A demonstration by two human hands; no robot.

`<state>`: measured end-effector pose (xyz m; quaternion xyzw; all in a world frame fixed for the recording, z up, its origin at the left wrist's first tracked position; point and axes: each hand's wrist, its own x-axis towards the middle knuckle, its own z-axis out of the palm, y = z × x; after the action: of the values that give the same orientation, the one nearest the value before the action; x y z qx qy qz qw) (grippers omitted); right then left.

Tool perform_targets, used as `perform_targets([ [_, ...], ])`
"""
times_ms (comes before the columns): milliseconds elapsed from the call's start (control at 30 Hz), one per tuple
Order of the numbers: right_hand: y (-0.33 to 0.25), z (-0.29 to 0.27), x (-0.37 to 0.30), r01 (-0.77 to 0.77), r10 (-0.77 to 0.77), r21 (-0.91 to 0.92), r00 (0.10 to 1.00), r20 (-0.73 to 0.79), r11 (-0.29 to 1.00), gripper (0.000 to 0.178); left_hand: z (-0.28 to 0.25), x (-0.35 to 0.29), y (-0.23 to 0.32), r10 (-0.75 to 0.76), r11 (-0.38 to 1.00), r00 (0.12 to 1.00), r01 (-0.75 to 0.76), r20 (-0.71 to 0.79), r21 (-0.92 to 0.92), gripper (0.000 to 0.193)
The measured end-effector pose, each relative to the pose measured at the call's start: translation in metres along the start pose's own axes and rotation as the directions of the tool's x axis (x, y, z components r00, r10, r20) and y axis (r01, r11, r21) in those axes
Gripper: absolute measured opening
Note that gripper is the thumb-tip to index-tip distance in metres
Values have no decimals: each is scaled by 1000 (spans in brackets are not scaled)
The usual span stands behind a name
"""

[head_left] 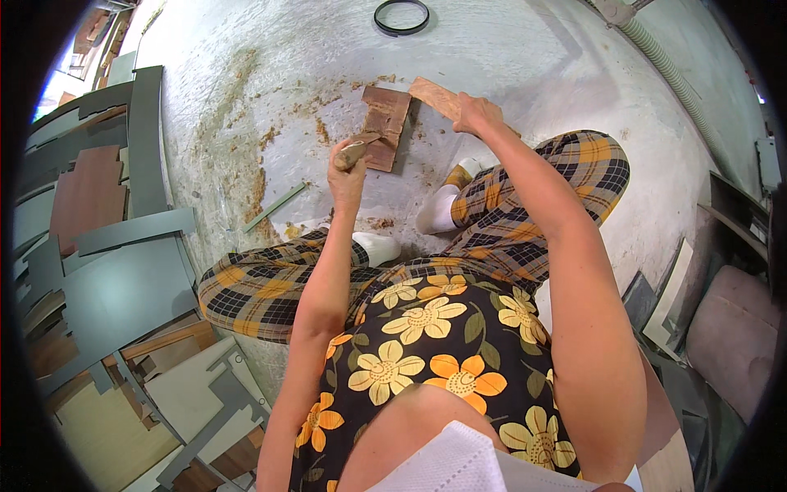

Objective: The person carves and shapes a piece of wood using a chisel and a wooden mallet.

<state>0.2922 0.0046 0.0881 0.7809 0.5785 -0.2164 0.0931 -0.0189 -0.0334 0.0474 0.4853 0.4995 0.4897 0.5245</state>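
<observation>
My left hand [347,176] is closed around the wooden handle of a chisel [351,154]. The chisel's blade points right and rests against a dark brown wooden block [384,152] lying on the floor, its upper face rough and partly cut away. My right hand [478,113] grips a lighter, flat wooden bar [434,97] by its near end. The bar's far end is raised beside the block's upper right corner. Whether bar and block touch, I cannot tell.
Wood chips [321,129] are scattered around the block. A thin green strip [275,207] lies left of my legs. Many board offcuts [123,287] are piled along the left. A black ring [402,16] lies ahead, a ribbed hose [664,61] far right. My feet [438,209] flank the work.
</observation>
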Motion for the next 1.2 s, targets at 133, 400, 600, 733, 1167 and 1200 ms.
perform_targets([
  [133,8,-2,-3,-7,7,7,1000,30,1000,58,19,-17,11,218,886,958,-275,188,373,55],
  [400,14,-15,-18,11,-15,103,999,37,995,56,39,-44,15,46,653,863,-407,504,639,56],
  [600,7,-48,-47,69,-43,335,996,-84,940,72,45,-40,4,276,652,850,-508,448,563,43],
  [733,0,-57,-73,257,-66,618,947,-315,743,80,59,-34,-4,236,675,847,-496,477,547,41],
  [1167,-55,-17,-158,226,93,945,963,-253,235,59,61,-31,2,279,720,884,-451,375,527,46],
  [1200,-52,-8,-155,118,84,969,987,-138,216,59,61,-32,1,279,719,889,-444,363,535,47],
])
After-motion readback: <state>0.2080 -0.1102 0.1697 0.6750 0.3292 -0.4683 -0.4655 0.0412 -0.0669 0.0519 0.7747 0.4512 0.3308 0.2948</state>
